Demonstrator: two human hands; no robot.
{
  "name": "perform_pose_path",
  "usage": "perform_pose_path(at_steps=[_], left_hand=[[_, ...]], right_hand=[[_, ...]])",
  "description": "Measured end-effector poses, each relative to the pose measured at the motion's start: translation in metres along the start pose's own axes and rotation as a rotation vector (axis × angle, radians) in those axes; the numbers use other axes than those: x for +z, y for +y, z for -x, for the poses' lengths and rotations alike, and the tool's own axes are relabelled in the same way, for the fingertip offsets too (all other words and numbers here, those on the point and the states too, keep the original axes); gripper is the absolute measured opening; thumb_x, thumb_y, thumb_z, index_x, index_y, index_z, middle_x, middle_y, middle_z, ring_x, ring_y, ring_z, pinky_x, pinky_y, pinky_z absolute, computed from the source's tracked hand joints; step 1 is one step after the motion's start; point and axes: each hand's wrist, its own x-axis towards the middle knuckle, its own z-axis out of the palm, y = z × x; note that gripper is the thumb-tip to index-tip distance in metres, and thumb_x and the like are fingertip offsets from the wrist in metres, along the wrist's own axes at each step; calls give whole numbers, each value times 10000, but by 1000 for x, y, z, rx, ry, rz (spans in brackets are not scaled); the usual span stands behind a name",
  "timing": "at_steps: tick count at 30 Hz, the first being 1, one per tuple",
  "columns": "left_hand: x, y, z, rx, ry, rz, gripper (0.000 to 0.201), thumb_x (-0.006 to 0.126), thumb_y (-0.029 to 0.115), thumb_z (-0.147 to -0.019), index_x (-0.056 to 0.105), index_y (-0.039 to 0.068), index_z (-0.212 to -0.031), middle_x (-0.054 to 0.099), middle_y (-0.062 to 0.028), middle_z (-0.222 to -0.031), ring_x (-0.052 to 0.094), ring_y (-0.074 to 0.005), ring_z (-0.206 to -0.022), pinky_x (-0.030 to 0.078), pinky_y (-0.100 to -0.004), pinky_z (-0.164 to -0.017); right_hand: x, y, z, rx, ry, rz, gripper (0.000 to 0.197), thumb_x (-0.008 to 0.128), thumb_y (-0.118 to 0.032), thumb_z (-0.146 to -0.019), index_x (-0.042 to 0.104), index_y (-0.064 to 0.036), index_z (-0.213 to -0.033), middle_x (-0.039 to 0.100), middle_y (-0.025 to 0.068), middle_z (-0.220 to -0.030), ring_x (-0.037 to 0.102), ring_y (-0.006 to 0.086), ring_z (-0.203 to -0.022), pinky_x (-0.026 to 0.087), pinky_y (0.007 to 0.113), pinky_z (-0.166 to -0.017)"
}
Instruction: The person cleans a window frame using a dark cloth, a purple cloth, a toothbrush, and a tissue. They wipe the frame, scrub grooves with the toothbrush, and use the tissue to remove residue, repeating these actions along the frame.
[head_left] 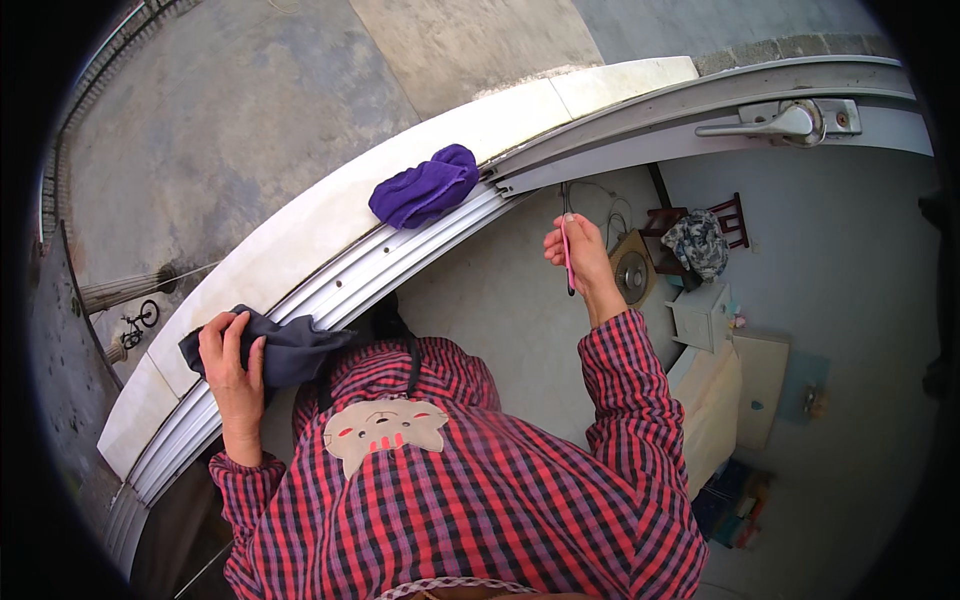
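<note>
My left hand (230, 365) is closed on a dark grey cloth (292, 350), which lies bunched over the white sliding-window track (345, 275) and the pale stone ledge (290, 235). My right hand (583, 255) is raised on the room side of the window, near the end of the sash. In its fingers is a slim tool with a pink handle (568, 260); the handle's lower end is black. The thin dark tip points up toward the frame, too small to make out. A crumpled purple cloth (425, 188) rests on the ledge and track between my hands.
A window sash with a lever handle (790, 122) stands at upper right. Indoors are a fan (632, 275), a chair with clothing (698, 243), a white cabinet (700, 318) and a bed (710, 405). Outside lies a concrete yard (270, 110) with a bicycle (140, 322).
</note>
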Motion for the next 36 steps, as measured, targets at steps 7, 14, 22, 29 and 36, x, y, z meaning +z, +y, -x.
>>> perform_pose_path(at_steps=[7, 14, 22, 29, 36], left_hand=[[8, 1, 2, -7, 46, -20, 359, 740, 0, -886, 666, 19, -1237, 594, -166, -1247, 584, -357, -1174, 478, -423, -1008], [11, 0, 2, 1, 49, -18, 352, 738, 7, -884, 671, 23, -1229, 599, -161, -1232, 584, -353, -1162, 471, -425, -1010], [9, -4, 0, 27, 42, -31, 355, 747, 14, -873, 676, 27, -1221, 608, -153, -1207, 584, -352, -1145, 467, -432, -1003], [9, -5, -1, 35, 31, -16, 353, 742, 16, -869, 675, 26, -1216, 609, -155, -1204, 580, -353, -1155, 458, -437, -1013], [8, -4, -3, 31, 19, -19, 346, 740, 17, -869, 674, 26, -1209, 607, -154, -1201, 577, -353, -1157, 450, -439, -1022]], right_hand=[[35, 9, -22, -40, 16, -233, 267, 434, -265, -1123, 528, -19, -1081, 635, 92, -721, 549, 151, -532, 429, 293, -463], [45, 10, -33, -112, 46, -349, 231, 417, -209, -1112, 524, -11, -1058, 590, 88, -684, 490, 144, -512, 399, 298, -459], [81, 25, -23, -34, 173, -369, 236, 456, -216, -1118, 522, -6, -1031, 601, 93, -672, 498, 152, -483, 405, 302, -437], [173, 39, 93, 165, -122, -327, 244, 441, -259, -1131, 533, -49, -1049, 549, 45, -626, 480, 122, -460, 389, 266, -425], [108, 12, 24, -65, 99, -570, 227, 439, -227, -1130, 517, -37, -1032, 488, 24, -648, 411, 108, -478, 315, 279, -423]])
